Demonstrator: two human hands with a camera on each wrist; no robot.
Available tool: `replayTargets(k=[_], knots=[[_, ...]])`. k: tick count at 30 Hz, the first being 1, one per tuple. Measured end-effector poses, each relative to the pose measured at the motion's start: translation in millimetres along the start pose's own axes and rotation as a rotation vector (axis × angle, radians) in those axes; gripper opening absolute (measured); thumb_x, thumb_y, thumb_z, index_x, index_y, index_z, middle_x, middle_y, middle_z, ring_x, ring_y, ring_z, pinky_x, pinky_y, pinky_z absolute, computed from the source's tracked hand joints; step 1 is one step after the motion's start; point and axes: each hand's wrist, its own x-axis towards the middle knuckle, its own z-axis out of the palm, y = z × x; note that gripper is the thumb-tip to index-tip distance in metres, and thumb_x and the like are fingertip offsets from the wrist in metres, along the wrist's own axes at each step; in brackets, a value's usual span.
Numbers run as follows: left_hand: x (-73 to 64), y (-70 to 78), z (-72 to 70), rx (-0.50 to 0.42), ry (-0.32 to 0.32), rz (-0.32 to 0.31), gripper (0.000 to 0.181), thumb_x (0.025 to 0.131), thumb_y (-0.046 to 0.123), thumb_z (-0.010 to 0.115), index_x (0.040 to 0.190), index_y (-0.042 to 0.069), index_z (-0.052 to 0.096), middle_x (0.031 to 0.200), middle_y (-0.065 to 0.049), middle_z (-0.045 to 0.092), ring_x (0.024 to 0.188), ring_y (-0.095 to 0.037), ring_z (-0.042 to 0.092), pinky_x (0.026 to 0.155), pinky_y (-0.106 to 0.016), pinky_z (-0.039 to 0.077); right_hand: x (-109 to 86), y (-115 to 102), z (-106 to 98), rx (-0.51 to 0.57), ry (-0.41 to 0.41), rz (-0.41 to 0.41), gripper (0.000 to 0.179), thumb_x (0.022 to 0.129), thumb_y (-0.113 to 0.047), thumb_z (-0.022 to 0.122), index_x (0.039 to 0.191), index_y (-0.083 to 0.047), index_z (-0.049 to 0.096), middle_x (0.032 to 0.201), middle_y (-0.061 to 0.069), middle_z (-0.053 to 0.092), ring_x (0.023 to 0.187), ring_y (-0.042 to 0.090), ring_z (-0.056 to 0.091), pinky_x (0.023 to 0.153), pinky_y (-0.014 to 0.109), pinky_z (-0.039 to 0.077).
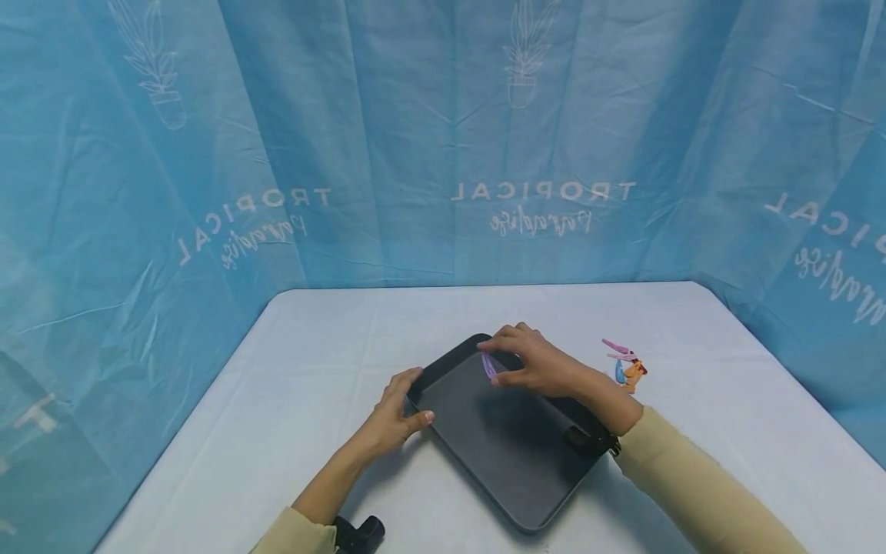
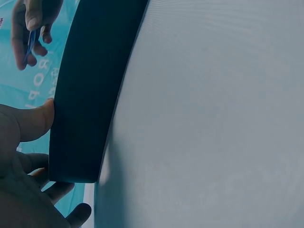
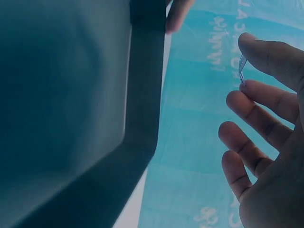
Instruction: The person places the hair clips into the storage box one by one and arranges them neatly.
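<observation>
A dark grey rectangular tray [image 1: 498,438] sits turned at an angle on the white table. My left hand [image 1: 396,415] grips it at its left corner; in the left wrist view the thumb [image 2: 40,121] presses on the tray's side wall [image 2: 90,95], with fingers around the end. Over the tray's far part, my right hand [image 1: 536,362] pinches a slim purple hair clip [image 1: 488,365] between thumb and index finger. Seen from the right wrist, the clip [image 3: 242,69] bridges the two fingertips, and the other fingers are spread loosely.
Right of the tray lies a small group of clips, pink [image 1: 618,348], blue [image 1: 619,372] and orange [image 1: 633,375]. The white tablecloth [image 1: 332,346] reaches back to a blue printed curtain [image 1: 408,154] that surrounds the table.
</observation>
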Motion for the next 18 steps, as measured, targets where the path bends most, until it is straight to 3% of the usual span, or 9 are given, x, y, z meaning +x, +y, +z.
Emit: replayTargets(k=[11,18], knots=[[1.1,-0.8,1.5,0.014,0.013,-0.003,0.069,0.089,0.016,0.065,0.147,0.007,0.028,0.152,-0.017,0.024,0.142,-0.04,0.017,0.102,-0.076,0.003,9.7,-8,17,0.022,-0.052,-0.042,0.051,0.083,-0.023,0.072,0.132,-0.016,0.056,0.127,0.004,0.056,0.11,0.02,0.046,0.091,0.043,0.039],[1.0,0.3,1.4,0.018,0.017,-0.006,0.069,0.088,0.015,0.065,0.147,0.006,0.029,0.152,-0.017,0.025,0.142,-0.04,0.018,0.102,-0.076,0.004,17.0,-11,30,0.029,-0.1,-0.025,0.051,0.083,-0.025,0.072,0.132,-0.016,0.056,0.124,0.001,0.056,0.111,0.018,0.045,0.094,0.042,0.04]])
